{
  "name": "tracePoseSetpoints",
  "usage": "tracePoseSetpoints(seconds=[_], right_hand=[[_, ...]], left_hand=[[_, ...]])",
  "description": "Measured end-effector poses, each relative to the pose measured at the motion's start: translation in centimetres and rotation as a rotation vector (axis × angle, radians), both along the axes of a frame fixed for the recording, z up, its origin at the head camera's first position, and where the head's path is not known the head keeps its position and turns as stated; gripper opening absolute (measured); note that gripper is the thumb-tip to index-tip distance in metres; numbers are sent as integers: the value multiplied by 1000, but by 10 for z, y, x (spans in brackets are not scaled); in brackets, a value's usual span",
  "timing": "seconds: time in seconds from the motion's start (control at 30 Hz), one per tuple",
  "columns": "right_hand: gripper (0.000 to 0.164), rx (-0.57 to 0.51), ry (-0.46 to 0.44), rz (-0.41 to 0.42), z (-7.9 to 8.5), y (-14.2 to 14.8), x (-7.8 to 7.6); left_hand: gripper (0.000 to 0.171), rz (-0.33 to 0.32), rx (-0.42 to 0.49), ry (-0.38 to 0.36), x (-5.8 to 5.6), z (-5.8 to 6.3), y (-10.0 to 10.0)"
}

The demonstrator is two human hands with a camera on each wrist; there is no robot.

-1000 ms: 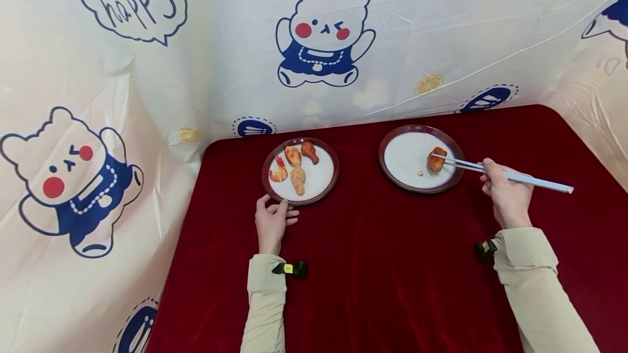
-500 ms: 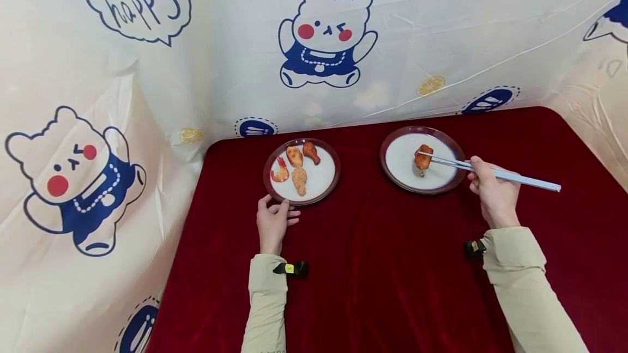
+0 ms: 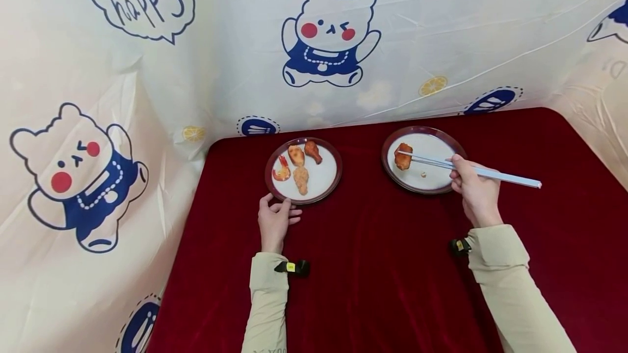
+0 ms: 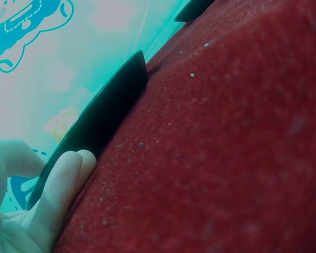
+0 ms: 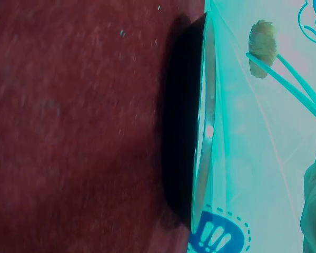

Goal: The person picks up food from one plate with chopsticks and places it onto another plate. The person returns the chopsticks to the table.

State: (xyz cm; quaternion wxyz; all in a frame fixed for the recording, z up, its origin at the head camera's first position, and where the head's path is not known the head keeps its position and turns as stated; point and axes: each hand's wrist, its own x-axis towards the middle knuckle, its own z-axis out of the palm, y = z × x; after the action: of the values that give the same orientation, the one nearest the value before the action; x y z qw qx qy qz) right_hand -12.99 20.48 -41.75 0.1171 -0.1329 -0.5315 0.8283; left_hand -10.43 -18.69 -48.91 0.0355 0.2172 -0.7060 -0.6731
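My right hand (image 3: pixel 478 192) holds a pair of pale blue chopsticks (image 3: pixel 505 177). Their tips grip a browned piece of fried chicken (image 3: pixel 404 157), which the right wrist view shows raised above the rim of the right plate (image 3: pixel 435 189). A small crumb (image 3: pixel 423 175) lies on that plate. At the near edge of the left plate (image 3: pixel 321 196), my left hand (image 3: pixel 275 225) pinches the dark rim, some fingers under it in the left wrist view. On this plate lie a shrimp (image 3: pixel 282 169), a drumstick (image 3: pixel 312 152), a browned oval piece (image 3: pixel 296 155) and a breaded piece (image 3: pixel 301 180).
Both plates stand toward the back of a table with a dark red velvet cloth (image 3: pixel 373 266), a gap between them. A white curtain (image 3: pixel 417 26) printed with cartoon bears hangs behind the table and along its left and right sides.
My right hand has moved left, carrying the fried chicken in the chopsticks from the right part of the right plate to over its left part. My left hand stays at the left plate's rim.
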Motion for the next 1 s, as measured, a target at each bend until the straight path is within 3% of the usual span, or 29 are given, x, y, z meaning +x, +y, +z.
tracePoseSetpoints(seconds=[0.23, 0.33, 0.57, 1.0], right_hand=[[14, -73, 39, 63, 3, -12, -1], [14, -78, 42, 79, 4, -19, -3], [16, -40, 49, 131, 2, -41, -5], [21, 63, -13, 199, 5, -90, -7]], left_hand=[[58, -6, -18, 10, 8, 25, 6], [58, -6, -16, 13, 9, 27, 7], [59, 13, -8, 6, -1, -4, -1], [56, 26, -24, 21, 1, 0, 2]])
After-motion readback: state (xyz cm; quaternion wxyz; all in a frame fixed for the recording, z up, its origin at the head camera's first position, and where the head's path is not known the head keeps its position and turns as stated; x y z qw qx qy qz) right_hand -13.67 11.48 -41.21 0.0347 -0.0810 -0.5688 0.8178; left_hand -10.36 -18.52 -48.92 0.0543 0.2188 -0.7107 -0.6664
